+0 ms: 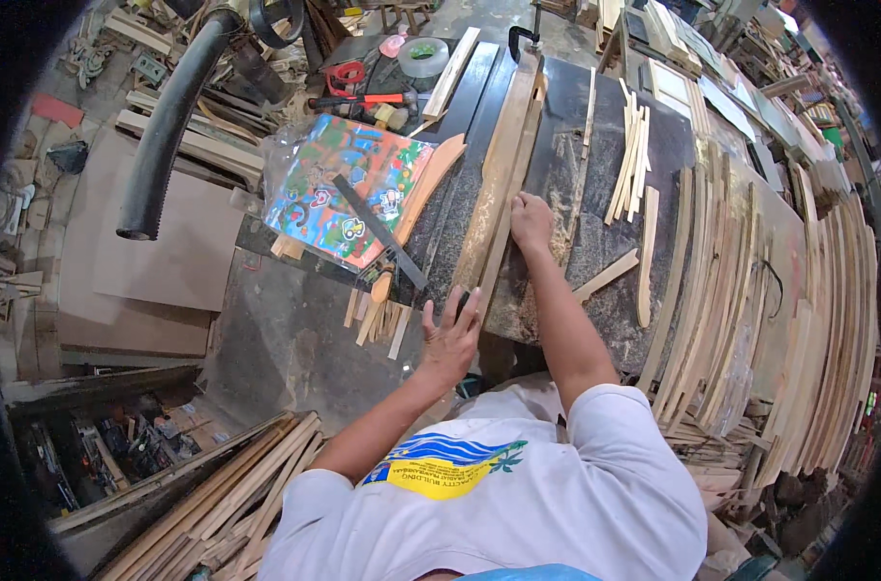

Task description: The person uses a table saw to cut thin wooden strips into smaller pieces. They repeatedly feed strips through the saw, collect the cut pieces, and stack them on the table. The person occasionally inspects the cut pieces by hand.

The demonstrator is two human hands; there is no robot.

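Observation:
A long wooden board with a strip along its right side [497, 218] runs away from me on a dark saw table [605, 126], a black clamp [523, 41] at its far end. My left hand [452, 324] rests at the board's near end, fingers spread. Farther up, my right hand [531, 223] has its fingers curled onto the strip. Left of the board lie a colourful printed sheet in plastic [329, 174], a metal square [382, 232] and pale offcuts [399, 329]. Several thin sticks [629, 155] lie right of it.
A hanging black hose [174, 136] is at upper left, above large flat panels [131, 281]. Stacked slats [799, 320] fill the right side; more lie at lower left [237, 474]. A tape roll [423, 56] and hand tools [358, 100] sit at the back.

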